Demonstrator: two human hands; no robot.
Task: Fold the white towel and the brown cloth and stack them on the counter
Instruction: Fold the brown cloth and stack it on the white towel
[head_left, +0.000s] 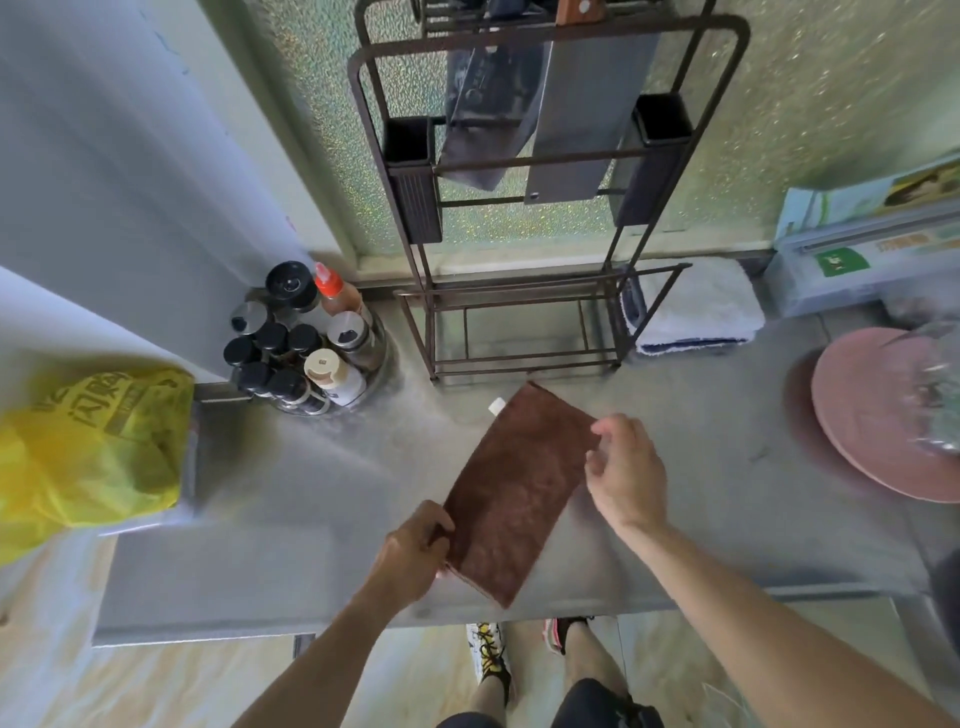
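The brown cloth (511, 493) lies on the grey counter (291, 483) as a long folded rectangle, slanting from near left to far right, with a small white tag at its far corner. My left hand (415, 551) pinches its near left edge. My right hand (626, 467) hovers at the cloth's far right edge with fingers apart, holding nothing; contact with the cloth is unclear. The white towel (696, 306) sits folded on the counter at the back right, beside the rack.
A brown metal rack (519, 322) holding cleavers stands at the back. A cluster of seasoning bottles (301, 343) fills the back left corner. A yellow plastic bag (88, 447) sits at the left. A pink round lid (883, 415) and boxes (862, 249) are at the right.
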